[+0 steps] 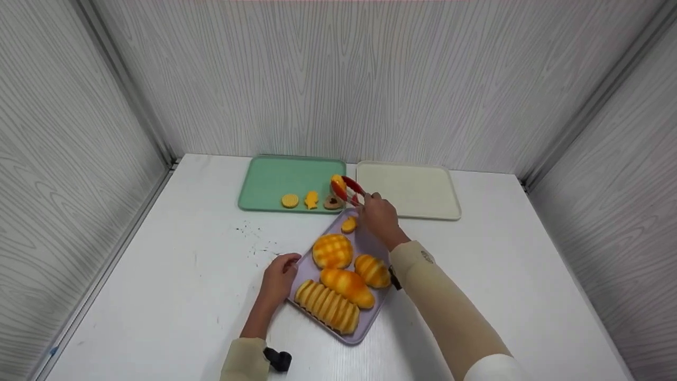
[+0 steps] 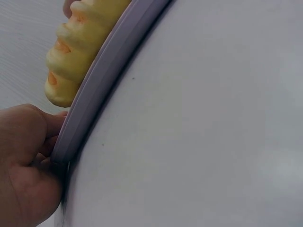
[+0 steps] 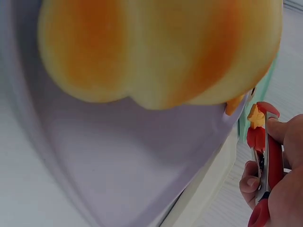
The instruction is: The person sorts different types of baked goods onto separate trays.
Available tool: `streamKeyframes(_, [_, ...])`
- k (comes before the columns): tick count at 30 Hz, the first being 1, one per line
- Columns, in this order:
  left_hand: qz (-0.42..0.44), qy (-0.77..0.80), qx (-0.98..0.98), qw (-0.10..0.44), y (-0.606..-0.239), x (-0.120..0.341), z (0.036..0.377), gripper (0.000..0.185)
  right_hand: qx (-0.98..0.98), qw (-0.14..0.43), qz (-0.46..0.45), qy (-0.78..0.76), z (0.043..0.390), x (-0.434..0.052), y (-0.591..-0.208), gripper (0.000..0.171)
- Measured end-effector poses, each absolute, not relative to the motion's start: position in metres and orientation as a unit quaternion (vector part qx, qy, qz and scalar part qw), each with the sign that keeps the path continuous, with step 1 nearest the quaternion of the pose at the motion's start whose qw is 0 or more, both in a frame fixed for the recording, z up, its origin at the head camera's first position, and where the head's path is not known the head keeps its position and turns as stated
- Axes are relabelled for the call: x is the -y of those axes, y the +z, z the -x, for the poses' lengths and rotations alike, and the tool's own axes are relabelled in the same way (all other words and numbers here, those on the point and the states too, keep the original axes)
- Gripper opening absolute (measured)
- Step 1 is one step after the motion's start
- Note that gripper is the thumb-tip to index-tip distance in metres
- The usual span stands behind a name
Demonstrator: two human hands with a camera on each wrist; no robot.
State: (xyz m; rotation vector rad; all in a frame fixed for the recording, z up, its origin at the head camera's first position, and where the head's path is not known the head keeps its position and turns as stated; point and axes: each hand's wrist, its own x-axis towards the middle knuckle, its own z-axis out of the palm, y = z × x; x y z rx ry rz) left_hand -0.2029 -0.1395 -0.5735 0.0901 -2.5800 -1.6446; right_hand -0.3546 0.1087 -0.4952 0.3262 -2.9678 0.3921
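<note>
My left hand (image 1: 278,280) grips the left edge of a lavender tray (image 1: 373,244), set at an angle on the table. On that tray lie a sliced loaf (image 1: 327,307), an oval bun (image 1: 348,287), a striped roll (image 1: 372,271), a round checked bun (image 1: 332,252) and a small orange piece (image 1: 348,224). My right hand (image 1: 381,219) holds red-tipped tongs (image 3: 274,161). Between the tong tips is a small yellow-orange pastry (image 3: 256,117), over the right end of a green tray (image 1: 285,177). The pastry's exact shape is partly hidden by the tips.
Along the green tray's near edge lie a round yellow biscuit (image 1: 290,200), a yellow figure-shaped piece (image 1: 311,199) and a brown piece with a dark centre (image 1: 332,202). A cream tray (image 1: 412,185) stands to its right. Panelled walls enclose the table's back and sides.
</note>
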Motion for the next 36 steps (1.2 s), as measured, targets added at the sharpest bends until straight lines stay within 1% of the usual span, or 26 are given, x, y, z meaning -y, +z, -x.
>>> streamKeyframes(10, [-0.051, -0.533, 0.844, 0.024, -0.573, 0.137, 0.203, 0.029, 0.988, 0.037, -0.095, 0.113, 0.358, -0.099, -0.493, 0.048])
streamKeyframes(14, [-0.046, -0.533, 0.845, 0.022, -0.574, 0.136, 0.203, 0.029, 0.988, 0.046, -0.094, 0.117, 0.355, -0.102, -0.494, 0.048])
streamKeyframes(18, [-0.042, -0.536, 0.843, 0.025, -0.575, 0.136, 0.203, 0.029, 0.983, 0.071, -0.110, 0.127, 0.349, -0.108, -0.490, 0.048])
streamKeyframes(25, [-0.057, -0.538, 0.841, 0.017, -0.574, 0.137, 0.206, 0.029, 0.974, 0.101, -0.134, 0.155, 0.331, -0.134, -0.484, 0.048])
streamKeyframes(36, [-0.062, -0.528, 0.847, 0.008, -0.574, 0.136, 0.205, 0.030, 0.963, 0.115, -0.156, 0.189, 0.288, -0.186, -0.500, 0.056])
